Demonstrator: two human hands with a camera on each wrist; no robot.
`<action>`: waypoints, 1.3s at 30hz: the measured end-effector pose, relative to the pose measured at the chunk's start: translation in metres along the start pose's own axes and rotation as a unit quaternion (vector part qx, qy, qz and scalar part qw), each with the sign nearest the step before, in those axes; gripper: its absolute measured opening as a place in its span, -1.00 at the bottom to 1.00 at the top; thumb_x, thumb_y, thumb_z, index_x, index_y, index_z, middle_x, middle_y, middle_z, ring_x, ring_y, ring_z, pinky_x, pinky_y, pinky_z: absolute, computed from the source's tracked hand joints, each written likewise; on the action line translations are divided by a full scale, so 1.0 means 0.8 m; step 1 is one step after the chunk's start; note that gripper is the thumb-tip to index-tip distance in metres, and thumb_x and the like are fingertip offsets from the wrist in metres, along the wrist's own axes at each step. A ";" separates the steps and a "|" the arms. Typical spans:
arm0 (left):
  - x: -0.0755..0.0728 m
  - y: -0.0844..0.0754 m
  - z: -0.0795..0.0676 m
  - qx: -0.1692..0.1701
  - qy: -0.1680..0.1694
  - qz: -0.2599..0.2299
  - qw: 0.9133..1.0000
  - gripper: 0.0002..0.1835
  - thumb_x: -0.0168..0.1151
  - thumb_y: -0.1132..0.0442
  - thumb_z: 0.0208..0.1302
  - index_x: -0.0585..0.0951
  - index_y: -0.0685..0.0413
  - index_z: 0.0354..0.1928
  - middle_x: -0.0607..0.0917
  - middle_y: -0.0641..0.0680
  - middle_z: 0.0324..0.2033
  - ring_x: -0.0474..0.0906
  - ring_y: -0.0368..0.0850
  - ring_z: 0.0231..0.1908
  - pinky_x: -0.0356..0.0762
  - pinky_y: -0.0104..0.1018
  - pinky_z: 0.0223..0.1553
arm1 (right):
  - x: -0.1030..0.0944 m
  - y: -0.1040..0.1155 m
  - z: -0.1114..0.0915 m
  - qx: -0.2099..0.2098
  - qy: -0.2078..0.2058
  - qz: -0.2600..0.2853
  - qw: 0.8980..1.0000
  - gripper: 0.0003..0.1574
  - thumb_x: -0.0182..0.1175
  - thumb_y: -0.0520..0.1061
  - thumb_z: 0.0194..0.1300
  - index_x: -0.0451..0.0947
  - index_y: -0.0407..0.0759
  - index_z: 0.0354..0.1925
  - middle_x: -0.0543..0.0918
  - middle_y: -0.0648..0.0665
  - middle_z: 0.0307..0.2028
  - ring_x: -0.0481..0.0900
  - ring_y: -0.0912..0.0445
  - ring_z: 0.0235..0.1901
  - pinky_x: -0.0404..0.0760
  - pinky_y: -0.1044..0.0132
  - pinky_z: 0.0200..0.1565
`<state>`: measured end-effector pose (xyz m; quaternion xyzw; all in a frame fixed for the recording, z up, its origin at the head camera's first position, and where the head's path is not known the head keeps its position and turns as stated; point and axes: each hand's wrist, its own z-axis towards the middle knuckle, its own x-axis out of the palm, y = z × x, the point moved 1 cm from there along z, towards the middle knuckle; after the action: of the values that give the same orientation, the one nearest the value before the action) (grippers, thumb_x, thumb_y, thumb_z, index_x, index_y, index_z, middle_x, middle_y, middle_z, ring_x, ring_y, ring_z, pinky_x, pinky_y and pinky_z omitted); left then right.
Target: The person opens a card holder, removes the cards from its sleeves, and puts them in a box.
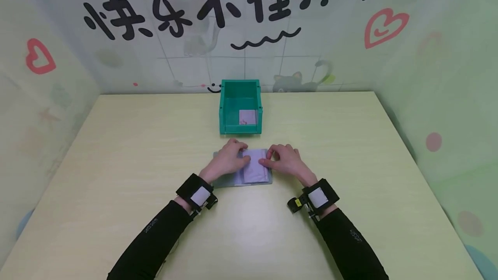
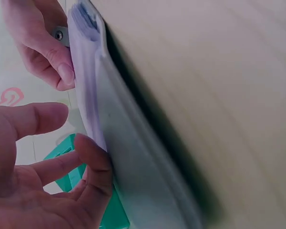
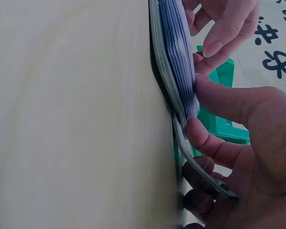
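A small card album (image 1: 256,167) lies spread on the table, with a grey-green cover (image 2: 133,157) and a thick stack of pale lilac sleeve pages (image 3: 178,52). My right hand (image 1: 286,159) pinches the right-hand edge of the pages between thumb and index finger. Below that hand's fingers, a strap with a snap button (image 3: 207,176) sticks out from the cover. Over the album's left part lies my left hand (image 1: 229,157), thumb held apart and one bent fingertip against the page near the fold.
Just beyond the album stands a teal plastic bin (image 1: 240,129), a small pinkish card (image 1: 247,117) lying inside it. A printed fabric backdrop (image 1: 194,64) rises behind the table (image 1: 155,133) and along its sides.
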<state>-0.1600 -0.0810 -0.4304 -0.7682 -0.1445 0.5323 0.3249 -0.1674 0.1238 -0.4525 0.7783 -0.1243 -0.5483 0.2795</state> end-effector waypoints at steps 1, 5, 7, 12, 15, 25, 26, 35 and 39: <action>0.001 0.001 0.000 0.001 -0.001 -0.002 1.000 -0.51 0.18 0.18 0.40 0.52 0.29 0.28 0.50 0.26 0.17 0.47 0.12 0.14 0.47 0.03 0.24 | 0.000 0.000 0.000 0.000 0.000 0.001 1.000 -0.65 0.31 0.19 0.31 0.56 -0.05 -0.28 0.40 -0.05 -0.45 0.35 -0.01 -0.21 0.15 0.06 -0.06; 0.003 0.008 -0.001 0.022 -0.011 -0.008 1.000 -0.55 0.17 0.21 0.40 0.56 0.29 0.25 0.52 0.28 0.15 0.48 0.14 0.16 0.47 0.03 0.23 | 0.000 0.000 -0.001 0.000 0.002 0.007 1.000 -0.66 0.30 0.18 0.32 0.56 -0.05 -0.27 0.39 -0.05 -0.45 0.34 -0.02 -0.21 0.13 0.06 -0.05; 0.003 0.012 -0.001 0.031 -0.018 -0.014 0.999 -0.56 0.16 0.23 0.40 0.57 0.29 0.23 0.54 0.28 0.13 0.49 0.15 0.16 0.47 0.04 0.22 | 0.000 0.000 -0.001 -0.005 0.001 0.008 1.000 -0.67 0.28 0.17 0.35 0.57 -0.06 -0.27 0.39 -0.05 -0.46 0.35 -0.02 -0.22 0.14 0.08 -0.07; 0.005 0.020 0.000 0.039 -0.034 -0.033 0.998 -0.59 0.16 0.25 0.37 0.61 0.28 0.19 0.58 0.27 0.09 0.52 0.15 0.12 0.51 0.03 0.16 | -0.001 -0.002 -0.001 -0.018 0.001 0.008 1.000 -0.73 0.19 0.08 0.43 0.58 -0.08 -0.26 0.41 -0.04 -0.46 0.34 -0.01 -0.22 0.12 0.12 -0.09; 0.005 0.023 0.002 0.034 -0.035 -0.042 0.998 -0.60 0.16 0.25 0.38 0.62 0.24 0.19 0.59 0.25 0.09 0.53 0.12 0.07 0.53 -0.01 0.10 | -0.002 -0.002 -0.002 -0.023 0.002 0.010 1.000 -0.75 0.18 0.05 0.44 0.58 -0.10 -0.26 0.41 -0.04 -0.47 0.34 -0.01 -0.22 0.11 0.13 -0.09; 0.001 0.028 0.002 0.024 -0.024 -0.087 0.996 -0.63 0.10 0.24 0.44 0.62 0.20 0.20 0.58 0.23 0.09 0.51 0.04 -0.08 0.48 -0.29 -0.14 | -0.004 -0.002 -0.001 -0.021 0.004 0.017 1.000 -0.75 0.20 0.05 0.43 0.59 -0.11 -0.25 0.40 -0.02 -0.50 0.35 0.01 -0.26 0.12 0.14 -0.09; 0.000 0.028 0.002 0.024 -0.022 -0.091 0.995 -0.63 0.10 0.24 0.45 0.62 0.20 0.20 0.58 0.23 0.09 0.51 0.03 -0.10 0.48 -0.32 -0.16 | -0.004 -0.002 0.000 -0.024 0.003 0.016 1.000 -0.74 0.20 0.05 0.43 0.59 -0.11 -0.25 0.39 -0.02 -0.50 0.36 0.01 -0.28 0.12 0.15 -0.10; -0.002 0.031 0.001 0.021 -0.011 -0.125 0.992 -0.64 0.10 0.25 0.46 0.62 0.21 0.20 0.55 0.24 0.09 0.57 -0.11 -0.35 0.56 -0.38 -0.39 | -0.004 -0.004 0.001 -0.028 0.000 0.016 0.999 -0.74 0.20 0.05 0.42 0.59 -0.11 -0.26 0.38 -0.01 -0.51 0.35 0.01 -0.28 0.10 0.15 -0.12; -0.002 0.033 0.002 0.017 -0.008 -0.134 0.991 -0.65 0.11 0.25 0.46 0.62 0.19 0.20 0.55 0.23 0.11 0.55 -0.17 -0.40 0.55 -0.40 -0.40 | -0.003 -0.004 0.000 -0.023 0.001 0.020 1.000 -0.75 0.20 0.05 0.42 0.58 -0.10 -0.27 0.39 -0.02 -0.49 0.34 0.00 -0.24 0.10 0.13 -0.10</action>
<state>-0.1655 -0.1007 -0.4470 -0.7318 -0.2395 0.4930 0.4051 -0.1688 0.1277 -0.4523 0.7695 -0.1270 -0.5445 0.3086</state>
